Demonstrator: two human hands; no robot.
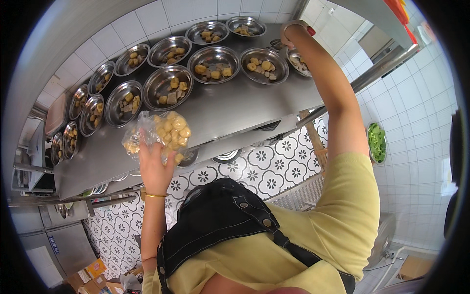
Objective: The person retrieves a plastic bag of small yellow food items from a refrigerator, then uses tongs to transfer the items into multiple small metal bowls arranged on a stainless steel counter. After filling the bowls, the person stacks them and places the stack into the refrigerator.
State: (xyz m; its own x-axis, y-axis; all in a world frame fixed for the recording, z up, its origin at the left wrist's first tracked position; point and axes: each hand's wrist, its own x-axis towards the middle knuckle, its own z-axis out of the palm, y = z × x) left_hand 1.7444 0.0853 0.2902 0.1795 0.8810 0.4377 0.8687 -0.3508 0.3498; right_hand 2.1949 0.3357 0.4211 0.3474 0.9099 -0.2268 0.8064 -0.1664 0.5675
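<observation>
My left hand (pixel 156 165) grips clear plastic bags (pixel 172 130) filled with yellow, puffy food pieces, over the front edge of the steel counter (pixel 227 114). My right hand (pixel 290 35) reaches to the counter's far right end, just above a steel bowl (pixel 299 64) of food pieces; its fingers are largely hidden, so what it holds cannot be told. Stainless steel bowls stand in two rows along the counter, among them a front one (pixel 264 66) and a back one (pixel 207 33). Each holds yellow chunks and paler pieces.
A tiled wall (pixel 147 18) rises behind the bowls. A lidded plastic box (pixel 57 114) stands at the counter's left end. Metal rails (pixel 382 66) run at the right. A bowl of green leaves (pixel 377 143) is farther right. Dishes (pixel 227 156) sit below the counter, above the patterned floor.
</observation>
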